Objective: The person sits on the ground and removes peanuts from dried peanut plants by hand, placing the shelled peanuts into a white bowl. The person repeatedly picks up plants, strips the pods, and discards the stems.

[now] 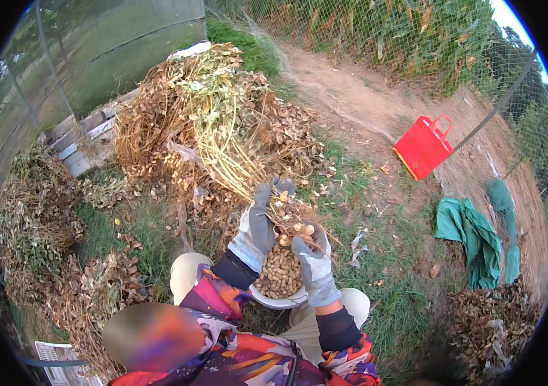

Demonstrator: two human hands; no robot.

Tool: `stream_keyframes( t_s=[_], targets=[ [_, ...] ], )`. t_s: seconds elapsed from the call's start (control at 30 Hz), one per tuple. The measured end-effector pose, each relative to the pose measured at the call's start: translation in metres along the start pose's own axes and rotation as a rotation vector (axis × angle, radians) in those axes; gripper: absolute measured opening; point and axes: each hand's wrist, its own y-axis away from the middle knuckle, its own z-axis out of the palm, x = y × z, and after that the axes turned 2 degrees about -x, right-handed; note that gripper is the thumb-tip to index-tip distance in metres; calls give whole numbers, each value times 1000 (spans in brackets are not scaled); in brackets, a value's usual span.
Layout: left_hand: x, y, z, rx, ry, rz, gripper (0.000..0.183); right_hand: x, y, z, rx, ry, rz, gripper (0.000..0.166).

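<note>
Both hands wear grey-coated work gloves. My left hand grips the stems of a peanut plant close to the root end, its long yellowish stems and leaves stretching away from me. At the roots, my right hand has its fingers around some pale peanut pods, still beside the tangled roots. Below the two hands, a white bucket stands between my knees. Picked peanuts fill much of its visible inside, and the gloves hide part of its rim.
A large heap of drying peanut plants lies ahead, with more plants at the left. On the right are a red bag, green sheeting and a dry plant pile. Netting borders the plot.
</note>
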Motion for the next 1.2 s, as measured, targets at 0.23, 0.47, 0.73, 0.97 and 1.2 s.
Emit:
stream_keyframes(
  t_s=[0.23, 0.47, 0.73, 0.97, 1.2],
  targets=[
    [-4, 2, 0, -15, 10, -37, 37, -9, 0, 4, -130, -8, -13, 49],
    [-3, -11, -13, 18, -291, -88, 53, 23, -12, -9, -201, -162, 122, 50],
    [1, -32, -24, 93, -548, -38, 57, 43, -45, -14, -297, -204, 248, 16],
    [-20, -51, -49, 184, -540, 63, 57, 53, -59, -11, -138, -555, 465, 11],
    [-18, -55, -74, 218, -493, 27, 53, 74, -59, -26, -260, 124, 293, 23]
  ],
)
